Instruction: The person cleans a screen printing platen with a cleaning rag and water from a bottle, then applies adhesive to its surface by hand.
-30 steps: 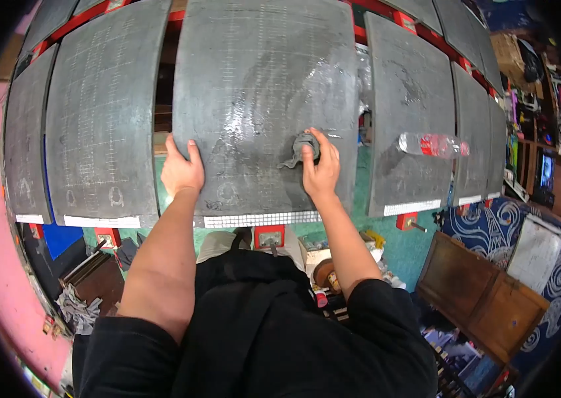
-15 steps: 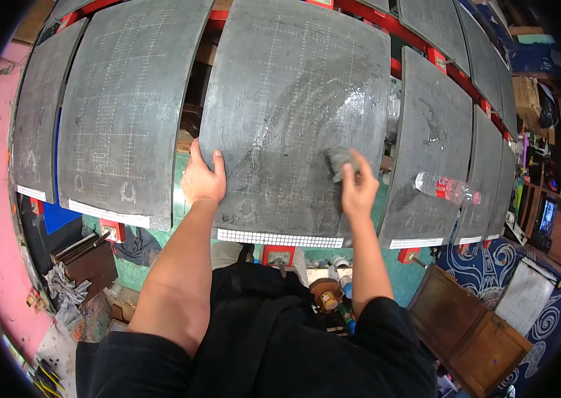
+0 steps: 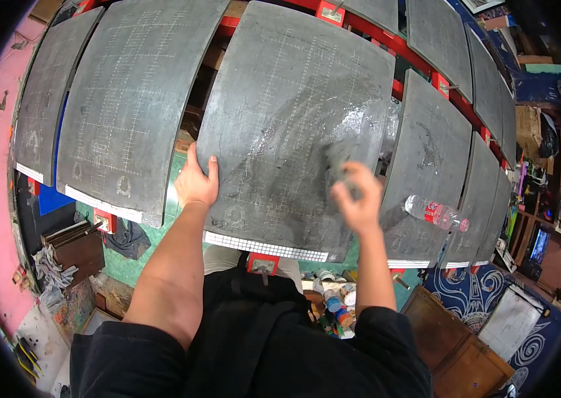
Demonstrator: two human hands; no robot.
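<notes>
A large dark grey board lies before me, with rows of fine white tick marks and a wet, shiny patch toward its right side. My left hand grips the board's left edge, thumb over the top and the other fingers partly hidden in the gap. Over the lower right of the board, my right hand is closed around a crumpled grey rag, which touches the wet surface and is smeared by motion. White gridded tape runs along the board's near edge.
Similar grey boards flank mine, one on the left and one on the right. A plastic bottle lies on the right one. Red metal frame bars run behind. Paint jars stand below; a wooden panel leans at lower right.
My right hand has moved slightly down and turned, with the rag still on the board. My left hand stays on the edge. The whole view has shifted and tilted slightly.
</notes>
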